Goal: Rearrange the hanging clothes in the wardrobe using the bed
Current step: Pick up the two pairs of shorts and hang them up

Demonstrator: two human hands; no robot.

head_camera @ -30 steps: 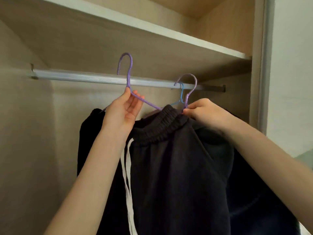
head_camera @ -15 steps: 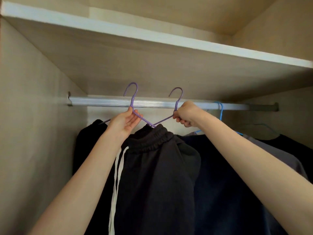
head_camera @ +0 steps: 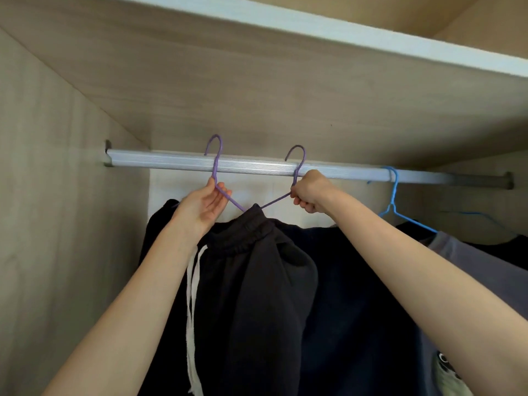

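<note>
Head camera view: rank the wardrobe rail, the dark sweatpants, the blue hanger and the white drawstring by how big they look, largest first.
1. dark sweatpants, filling much of the lower frame
2. wardrobe rail, long but thin
3. white drawstring
4. blue hanger

The drawstring and hanger look close. The hanger hangs farther back and is partly hidden by clothes, so that order is unsure.

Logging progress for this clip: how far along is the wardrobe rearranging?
Early or midway. Done: nothing clearly; the bed is out of view. In hand: the left hand and right hand each grip a purple hanger at the rail, with dark trousers below. Left: the clothes on the blue hanger to the right.
</note>
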